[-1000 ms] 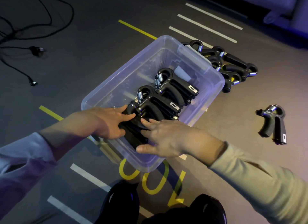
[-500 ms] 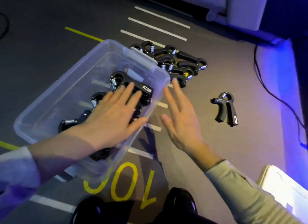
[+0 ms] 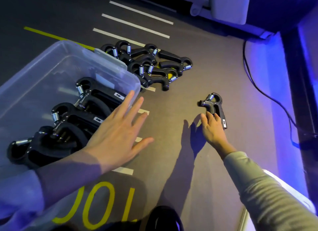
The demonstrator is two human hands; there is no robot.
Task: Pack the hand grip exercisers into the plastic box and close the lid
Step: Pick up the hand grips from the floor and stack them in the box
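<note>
Right hand grip: the right hand [image 3: 212, 128] reaches out over the floor, its fingers [image 3: 209, 117] touching the handles of the lone exerciser [image 3: 214, 106]; whether they have curled round it cannot be told.
Left hand grip: the left hand [image 3: 114, 136] is spread flat, fingers straight and apart, holding nothing; its fingertips lie over the near right corner of the plastic box [image 3: 72, 48].
Lone exerciser: lies on the floor, well apart from the box, spring end pointing away from the person.
Plastic box: clear, uncovered, on the floor at the left.
Packed exercisers: three black exercisers [image 3: 68, 120] stand in a row inside the box along its right wall, coil springs uppermost.
Loose pile: a heap of exercisers [image 3: 148, 64] lies on the floor just beyond the far right corner of the box, touching one another.
Floor: grey, with white stripes [image 3: 136, 26], a yellow line and yellow numerals.
Surroundings: a black cable [image 3: 268, 95] runs along the right; a pale flat object [image 3: 290, 191] shows at the lower right, beside the right sleeve, identity uncertain.
</note>
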